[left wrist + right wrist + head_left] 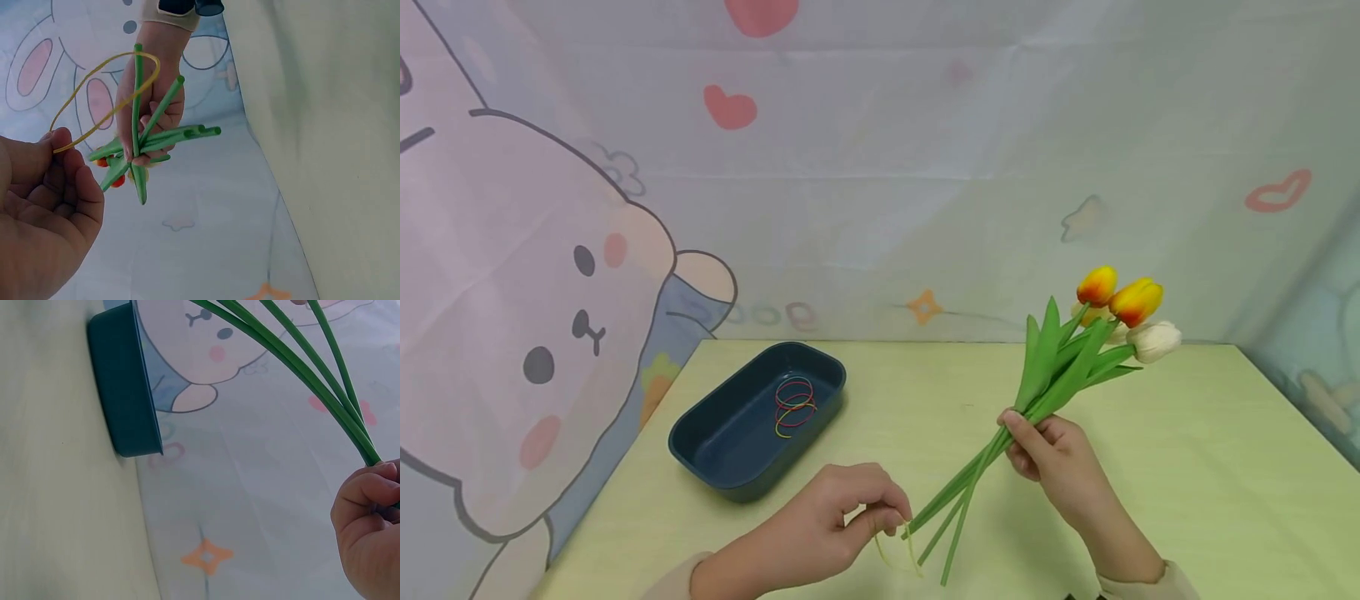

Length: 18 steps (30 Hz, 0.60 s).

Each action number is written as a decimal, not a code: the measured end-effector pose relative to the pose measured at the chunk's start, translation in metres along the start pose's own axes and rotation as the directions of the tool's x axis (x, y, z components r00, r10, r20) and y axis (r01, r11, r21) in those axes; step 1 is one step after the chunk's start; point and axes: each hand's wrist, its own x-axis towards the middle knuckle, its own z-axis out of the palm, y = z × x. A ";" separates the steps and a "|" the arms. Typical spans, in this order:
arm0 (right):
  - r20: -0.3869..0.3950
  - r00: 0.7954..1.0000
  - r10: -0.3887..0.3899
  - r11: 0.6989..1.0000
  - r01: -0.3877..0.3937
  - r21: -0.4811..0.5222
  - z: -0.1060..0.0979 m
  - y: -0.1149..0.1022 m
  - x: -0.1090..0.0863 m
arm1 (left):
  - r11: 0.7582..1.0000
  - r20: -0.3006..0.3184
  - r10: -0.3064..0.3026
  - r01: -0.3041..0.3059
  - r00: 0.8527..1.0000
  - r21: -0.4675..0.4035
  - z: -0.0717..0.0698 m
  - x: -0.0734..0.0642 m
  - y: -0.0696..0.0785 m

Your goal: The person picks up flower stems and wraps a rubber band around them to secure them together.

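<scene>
Above the pale green table (1195, 467), in the head view, the right hand (1063, 467) grips the tulips (1070, 371) mid-length; the left hand (823, 525) pinches a yellow band (912, 546) just beside the stem ends (945, 578); from the left wrist, the band overlaps one stem, encircling or not I can't tell; from the right wrist, the right hand clasps the fanning stems.

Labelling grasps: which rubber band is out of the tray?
The yellow band pinched in the left hand. The other bands, one also partly yellow-looking, lie inside the tray, untouched.
</scene>
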 end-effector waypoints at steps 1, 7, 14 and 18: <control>-0.006 1.000 -0.001 1.000 0.001 -0.002 0.001 0.000 0.000 | 1.000 0.017 0.004 -0.004 1.000 -0.007 0.001 0.000 0.001; -0.018 1.000 -0.007 1.000 0.007 -0.002 0.002 -0.001 0.000 | 0.999 0.122 0.009 -0.004 0.993 -0.041 0.004 0.001 0.008; -0.019 1.000 0.005 1.000 -0.005 -0.016 0.005 0.000 0.000 | 0.999 0.180 0.036 -0.028 0.983 -0.046 0.011 0.008 0.011; -0.010 1.000 0.012 1.000 -0.012 -0.021 0.010 0.001 -0.001 | 0.998 0.194 0.022 -0.011 0.981 -0.054 0.015 0.013 0.012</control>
